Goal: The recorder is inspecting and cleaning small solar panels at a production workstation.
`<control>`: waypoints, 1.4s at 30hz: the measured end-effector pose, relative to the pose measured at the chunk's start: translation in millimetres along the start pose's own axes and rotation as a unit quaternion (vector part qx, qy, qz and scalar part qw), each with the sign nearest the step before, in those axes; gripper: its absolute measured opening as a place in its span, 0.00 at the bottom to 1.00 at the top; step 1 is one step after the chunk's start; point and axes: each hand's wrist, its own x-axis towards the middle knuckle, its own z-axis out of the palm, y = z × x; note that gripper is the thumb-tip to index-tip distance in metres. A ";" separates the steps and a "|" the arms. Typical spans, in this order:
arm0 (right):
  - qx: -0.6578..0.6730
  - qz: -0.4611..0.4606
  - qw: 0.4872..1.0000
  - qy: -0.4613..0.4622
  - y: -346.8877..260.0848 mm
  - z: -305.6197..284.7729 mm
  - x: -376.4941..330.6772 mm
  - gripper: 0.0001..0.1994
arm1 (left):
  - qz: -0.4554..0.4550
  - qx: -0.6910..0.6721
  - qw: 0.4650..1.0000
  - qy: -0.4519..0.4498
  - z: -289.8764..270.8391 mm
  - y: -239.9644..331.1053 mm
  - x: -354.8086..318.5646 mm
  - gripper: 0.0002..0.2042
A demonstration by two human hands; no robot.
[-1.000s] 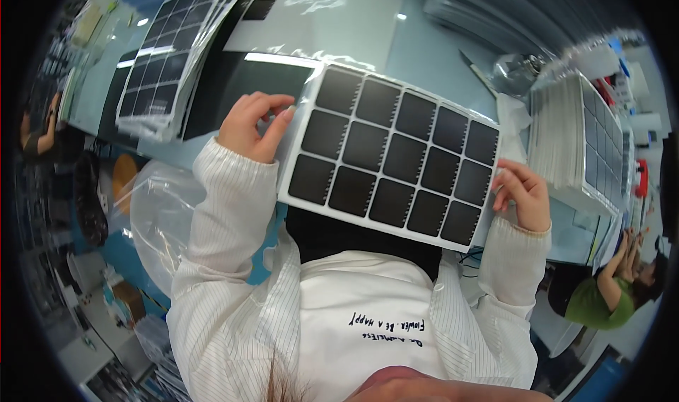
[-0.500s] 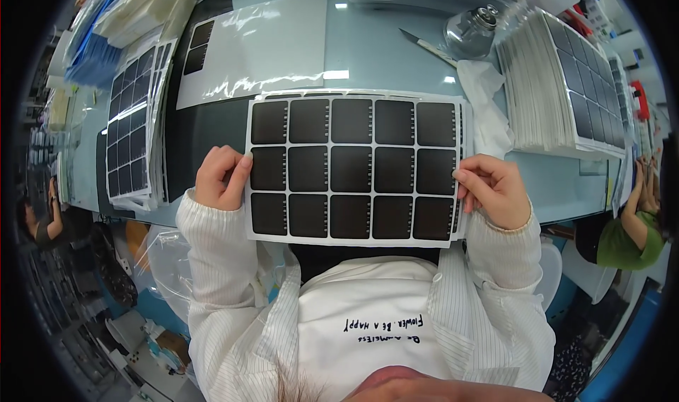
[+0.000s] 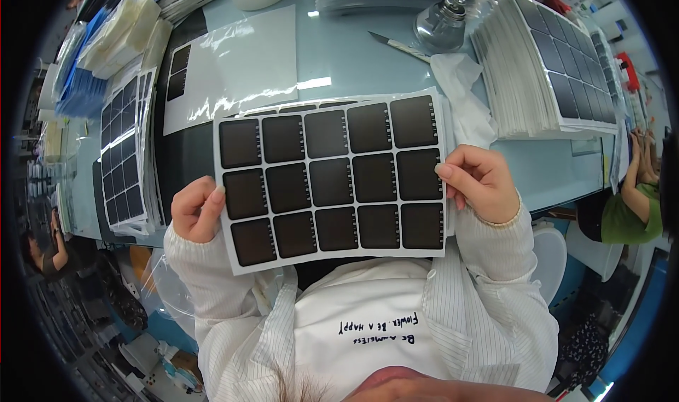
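Note:
Between both hands I hold a white sheet of black square stickers [image 3: 331, 183], set in rows, with small marks along one side of each square. My left hand [image 3: 196, 210] pinches its left edge between thumb and fingers. My right hand [image 3: 482, 184] grips the right edge the same way, thumb on top. The sheet is tilted, its left side lower toward me. More sheets of the same kind [image 3: 297, 108] show behind its far edge and along its right side; how many is hidden.
A glossy white sheet [image 3: 240, 66] lies beyond, left. Stacks of sticker sheets stand at left [image 3: 122, 154] and right [image 3: 513, 80]. A craft knife [image 3: 399, 46], a glass bottle with metal cap [image 3: 440, 27] and crumpled white tissue [image 3: 463, 98] lie at the back. A person's arms [image 3: 633, 183] show far right.
The held sheet has turned, its left side coming down toward me and its right side rising, apart from the sheets below. My left hand has moved left and nearer. The whole view has shifted slightly.

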 end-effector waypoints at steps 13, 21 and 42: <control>0.047 -0.087 0.995 0.026 -2.6 -16.9 -39.3 0.09 | 0.085 -0.122 0.988 -0.050 6.9 7.6 0.2 0.14; 0.075 -0.115 0.990 0.023 5.2 -27.0 -48.0 0.08 | 0.084 -0.119 0.987 -0.068 10.7 4.9 -0.9 0.13; 0.125 -0.180 0.975 0.040 6.3 -24.9 -45.8 0.09 | 0.044 -0.107 0.986 -0.120 12.5 11.8 0.0 0.12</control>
